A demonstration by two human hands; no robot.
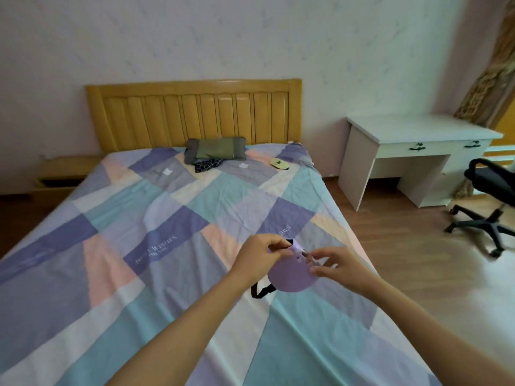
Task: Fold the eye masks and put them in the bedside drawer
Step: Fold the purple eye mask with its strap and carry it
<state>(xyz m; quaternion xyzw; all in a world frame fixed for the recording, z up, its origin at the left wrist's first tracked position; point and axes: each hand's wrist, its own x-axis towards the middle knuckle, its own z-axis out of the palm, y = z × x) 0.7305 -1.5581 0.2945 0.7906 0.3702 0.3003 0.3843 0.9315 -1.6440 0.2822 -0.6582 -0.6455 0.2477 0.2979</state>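
A purple eye mask with a black strap is held just above the patchwork bedspread, near the bed's right edge. My left hand pinches its upper left edge. My right hand grips its right side with the fingertips. The strap loops down below the mask. A yellow eye mask lies far off near the head of the bed, on the right. A dark patterned cloth item lies in front of the pillow; I cannot tell if it is a mask. A low wooden bedside cabinet stands left of the bed.
A grey-green pillow lies against the wooden headboard. A white desk with drawers stands to the right of the bed, and a black office chair is at the far right on the wood floor.
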